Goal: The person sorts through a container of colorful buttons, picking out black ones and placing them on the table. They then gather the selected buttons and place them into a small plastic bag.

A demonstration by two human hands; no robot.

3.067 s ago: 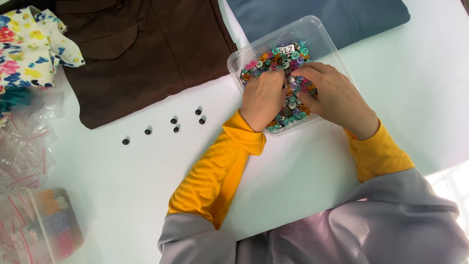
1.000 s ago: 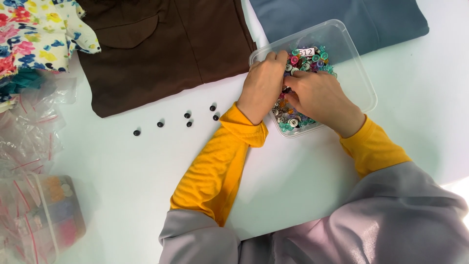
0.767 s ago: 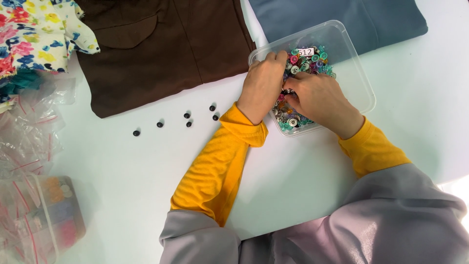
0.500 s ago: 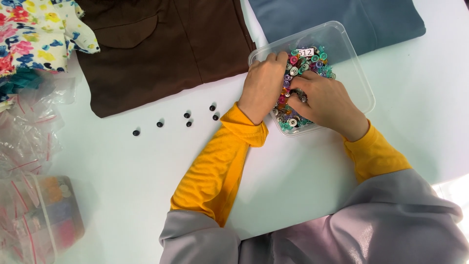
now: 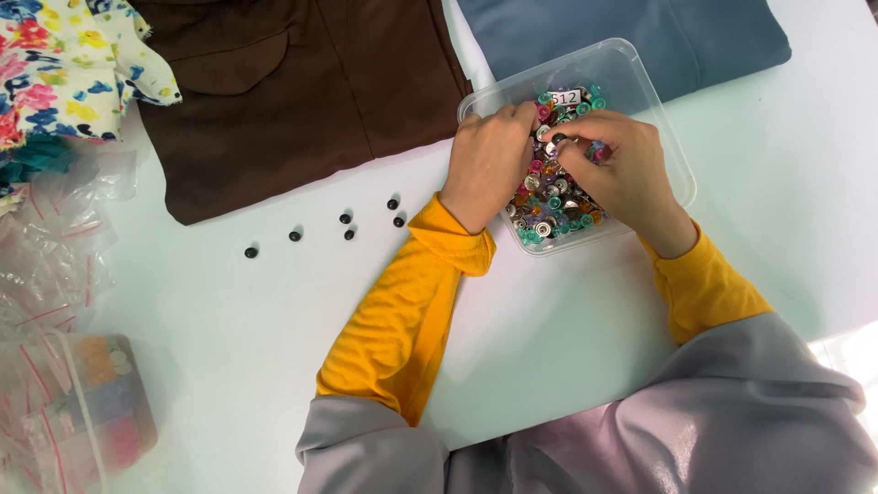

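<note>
Buttons [image 5: 549, 197] fill the clear tub [image 5: 658, 137] — both hands [image 5: 489, 165] pinch among them.

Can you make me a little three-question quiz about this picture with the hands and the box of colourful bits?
1. True or false: both hands are inside the clear plastic box.
2. How many small black pieces lie loose on the white table?
A) two B) six C) ten
3. Fill in: the brown garment lies between the floral cloth and the ____ cloth.

Key:
1. True: the left hand and the right hand both reach into the mixed colourful and silver fasteners.
2. B, six.
3. Blue-grey.
</note>
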